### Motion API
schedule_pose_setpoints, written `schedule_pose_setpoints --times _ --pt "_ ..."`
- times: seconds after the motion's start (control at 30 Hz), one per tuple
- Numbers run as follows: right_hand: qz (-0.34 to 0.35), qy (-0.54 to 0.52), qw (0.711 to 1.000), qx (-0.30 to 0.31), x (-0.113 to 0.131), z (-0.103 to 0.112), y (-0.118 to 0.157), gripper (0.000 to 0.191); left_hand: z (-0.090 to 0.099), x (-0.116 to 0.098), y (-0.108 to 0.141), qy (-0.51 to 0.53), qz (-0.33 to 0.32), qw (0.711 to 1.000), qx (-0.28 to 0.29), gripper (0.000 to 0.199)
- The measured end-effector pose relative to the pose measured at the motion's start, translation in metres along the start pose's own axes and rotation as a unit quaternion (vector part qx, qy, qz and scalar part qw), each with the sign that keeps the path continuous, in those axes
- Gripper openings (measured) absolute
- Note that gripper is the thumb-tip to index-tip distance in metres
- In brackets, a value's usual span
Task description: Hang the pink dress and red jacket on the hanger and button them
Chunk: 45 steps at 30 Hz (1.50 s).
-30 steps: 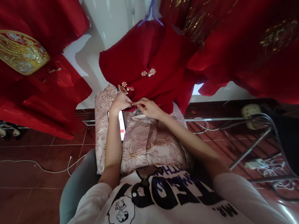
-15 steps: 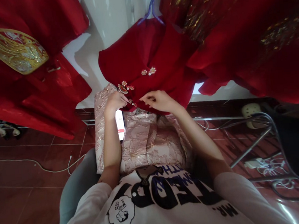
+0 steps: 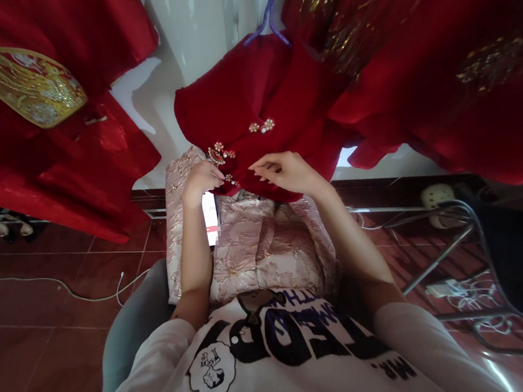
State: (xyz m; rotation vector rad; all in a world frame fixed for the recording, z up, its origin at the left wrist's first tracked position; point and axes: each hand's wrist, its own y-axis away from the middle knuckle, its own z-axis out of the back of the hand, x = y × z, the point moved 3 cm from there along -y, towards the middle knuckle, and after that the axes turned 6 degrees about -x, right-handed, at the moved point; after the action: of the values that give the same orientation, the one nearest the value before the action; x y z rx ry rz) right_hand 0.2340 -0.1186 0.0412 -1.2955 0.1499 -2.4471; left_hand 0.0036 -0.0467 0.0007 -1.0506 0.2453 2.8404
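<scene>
A red garment [image 3: 298, 105] spreads over a pink brocade cloth [image 3: 278, 263] on my lap. My left hand [image 3: 201, 181] is closed on the garment's lower left edge, fingertips beside a small jewelled ornament [image 3: 230, 179]. Above them lies a fan-shaped ornament [image 3: 215, 156] with flower-like beads. A pearl flower clasp [image 3: 261, 126] sits higher up, below the neckline. My right hand [image 3: 289, 171] is over the garment, to the right of the left hand, with thumb and fingertips pinched together. Whatever they hold, if anything, is too small to make out.
A blue hanger [image 3: 269, 17] stands at the garment's neck. Red garments with gold trim [image 3: 39, 88] hang left and right. A lit phone [image 3: 210, 220] lies by my left forearm. A metal-framed chair [image 3: 474, 223], white cables [image 3: 468, 293] and a clog [image 3: 438, 202] are on the right.
My right hand has shifted slightly right and up, away from the jewelled ornament. My left hand keeps its grip, and the garment lies nearly the same.
</scene>
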Motion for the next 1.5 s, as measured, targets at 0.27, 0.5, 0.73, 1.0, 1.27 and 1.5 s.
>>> schedule_pose_setpoints --times 0.27,0.5,0.73,1.0,1.27,1.5 --pt "-0.001 0.017 0.998 0.053 -0.024 -0.033 -0.008 0.026 -0.021 -0.002 -0.014 -0.031 -0.087 0.995 0.033 0.026" --pt "-0.029 0.047 0.997 0.052 -0.046 -0.062 -0.014 0.034 -0.025 -0.006 -0.015 -0.099 -0.128 0.987 -0.001 0.015" --pt "-0.026 -0.025 0.998 0.056 -0.058 -0.070 -0.016 0.039 -0.023 -0.012 -0.012 -0.115 -0.142 0.983 -0.032 0.008" --pt "-0.055 -0.068 0.994 0.064 -0.063 -0.072 -0.018 0.038 -0.024 -0.011 -0.014 -0.054 -0.142 0.988 -0.034 0.006" --pt "-0.086 -0.089 0.991 0.060 -0.066 -0.072 -0.020 0.037 -0.029 -0.007 -0.018 0.020 -0.111 0.993 -0.025 0.014" --pt "-0.084 -0.101 0.990 0.061 -0.068 -0.071 -0.020 0.035 -0.025 -0.013 -0.013 -0.046 -0.167 0.983 -0.058 0.006"
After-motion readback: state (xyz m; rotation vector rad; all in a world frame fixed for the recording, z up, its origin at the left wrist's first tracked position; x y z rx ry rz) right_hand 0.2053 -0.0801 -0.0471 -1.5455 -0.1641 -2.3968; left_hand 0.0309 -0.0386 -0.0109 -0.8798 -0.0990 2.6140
